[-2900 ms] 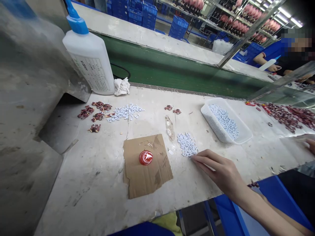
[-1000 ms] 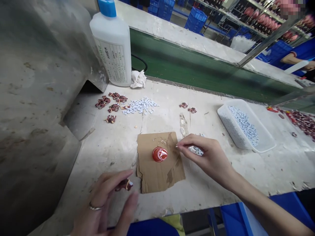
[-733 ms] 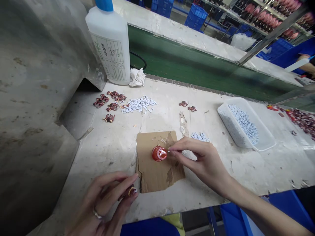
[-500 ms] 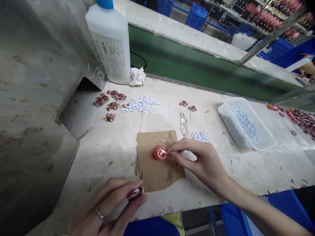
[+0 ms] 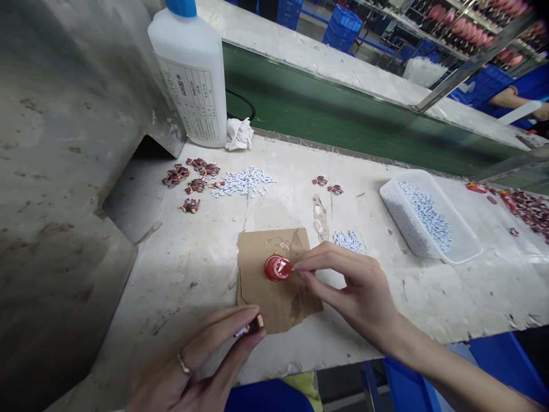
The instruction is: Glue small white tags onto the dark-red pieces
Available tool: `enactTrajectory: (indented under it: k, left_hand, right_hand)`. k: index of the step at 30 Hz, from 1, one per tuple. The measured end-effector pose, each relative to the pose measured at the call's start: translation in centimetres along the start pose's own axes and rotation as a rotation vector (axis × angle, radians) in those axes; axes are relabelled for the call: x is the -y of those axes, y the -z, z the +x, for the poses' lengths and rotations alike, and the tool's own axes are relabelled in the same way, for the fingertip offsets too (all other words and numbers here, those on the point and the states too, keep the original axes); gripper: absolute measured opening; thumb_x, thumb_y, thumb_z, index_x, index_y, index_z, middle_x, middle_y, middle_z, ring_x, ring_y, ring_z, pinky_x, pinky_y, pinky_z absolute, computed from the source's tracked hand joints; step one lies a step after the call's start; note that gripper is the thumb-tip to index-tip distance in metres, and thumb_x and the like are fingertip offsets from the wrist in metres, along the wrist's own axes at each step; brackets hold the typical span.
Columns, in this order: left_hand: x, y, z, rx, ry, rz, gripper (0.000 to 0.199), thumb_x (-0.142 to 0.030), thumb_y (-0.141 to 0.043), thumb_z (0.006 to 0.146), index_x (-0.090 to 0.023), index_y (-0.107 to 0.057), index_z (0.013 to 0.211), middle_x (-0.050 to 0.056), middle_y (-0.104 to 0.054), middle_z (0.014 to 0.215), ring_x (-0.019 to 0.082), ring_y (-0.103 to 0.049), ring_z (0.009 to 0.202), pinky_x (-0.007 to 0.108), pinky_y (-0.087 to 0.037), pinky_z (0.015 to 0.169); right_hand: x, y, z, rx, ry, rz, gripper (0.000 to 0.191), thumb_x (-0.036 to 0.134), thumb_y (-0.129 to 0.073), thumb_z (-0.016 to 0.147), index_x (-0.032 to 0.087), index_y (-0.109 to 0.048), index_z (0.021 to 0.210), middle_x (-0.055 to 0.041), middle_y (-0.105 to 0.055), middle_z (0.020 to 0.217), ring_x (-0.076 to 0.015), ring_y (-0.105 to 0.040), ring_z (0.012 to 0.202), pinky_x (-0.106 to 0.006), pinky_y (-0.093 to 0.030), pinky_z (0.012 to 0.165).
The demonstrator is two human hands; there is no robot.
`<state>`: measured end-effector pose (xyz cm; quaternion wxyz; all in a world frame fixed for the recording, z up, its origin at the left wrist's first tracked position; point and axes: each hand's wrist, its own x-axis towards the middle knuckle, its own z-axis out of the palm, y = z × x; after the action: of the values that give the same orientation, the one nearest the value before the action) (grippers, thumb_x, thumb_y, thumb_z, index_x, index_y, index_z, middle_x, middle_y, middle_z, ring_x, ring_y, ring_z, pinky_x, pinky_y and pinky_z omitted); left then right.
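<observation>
Between thumb and fingers, my left hand (image 5: 206,355) pinches a small dark brown figurine (image 5: 256,324) with a tan end and a light blue bit on its side. It is held just over the lower left edge of a cardboard piece (image 5: 274,315). My right hand (image 5: 347,280) is closed in a pinch at the rim of a small red pot (image 5: 274,269) on the cardboard. A tiny pale piece (image 5: 294,269) shows at its fingertips, too small to name. Beyond the right hand lies a little heap of light blue pieces (image 5: 349,240).
A large white bottle (image 5: 193,80) with a blue cap stands at the back left beside a crumpled tissue (image 5: 239,134). Several brown figurines (image 5: 190,205) lie near more light blue pieces (image 5: 242,182). To the right sits a clear plastic tub (image 5: 465,246). Someone's arm (image 5: 506,98) shows far right.
My left hand has moved slightly right and up, turning the figurine so its tan end shows. My right hand stays at the pot's rim. Another person's arm has come further into view.
</observation>
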<state>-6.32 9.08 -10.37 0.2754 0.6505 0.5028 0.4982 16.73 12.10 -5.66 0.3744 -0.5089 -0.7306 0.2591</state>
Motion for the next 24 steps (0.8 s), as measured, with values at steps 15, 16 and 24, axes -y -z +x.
enactTrajectory:
  k: [15, 16, 24]
  left_hand:
    - [-0.6, -0.9, 0.4, 0.019, 0.043, -0.034, 0.018, -0.029, -0.075, 0.086, -0.041, -0.073, 0.100, -0.025, -0.076, 0.095, -0.002, -0.074, 0.076, -0.003, -0.053, 0.084]
    - [-0.6, -0.9, 0.4, 0.025, 0.040, -0.034, 0.018, -0.029, -0.074, 0.087, -0.040, -0.073, 0.100, -0.025, -0.076, 0.095, -0.002, -0.074, 0.076, -0.002, -0.053, 0.084]
    - [-0.6, -0.8, 0.7, 0.018, -0.041, 0.073, 0.015, -0.031, -0.075, 0.087, -0.040, -0.072, 0.099, -0.021, -0.077, 0.096, 0.004, -0.075, 0.074, 0.007, -0.061, 0.083]
  right_hand:
    - [3.2, -1.9, -0.7, -0.001, -0.007, 0.309, 0.009, 0.005, -0.070, 0.090, 0.012, -0.076, 0.091, -0.0096, -0.079, 0.086, -0.0171, -0.076, 0.081, -0.027, -0.063, 0.074]
    - [3.2, -1.9, -0.7, 0.009, 0.006, 0.298, 0.009, 0.006, -0.070, 0.091, 0.012, -0.076, 0.092, -0.0096, -0.078, 0.086, -0.0170, -0.076, 0.081, -0.026, -0.063, 0.074]
    - [3.2, -1.5, -1.5, 0.122, 0.208, 0.040, 0.019, 0.006, -0.060, 0.100, 0.005, -0.072, 0.114, -0.0145, -0.076, 0.104, -0.0148, -0.074, 0.092, -0.020, -0.061, 0.080]
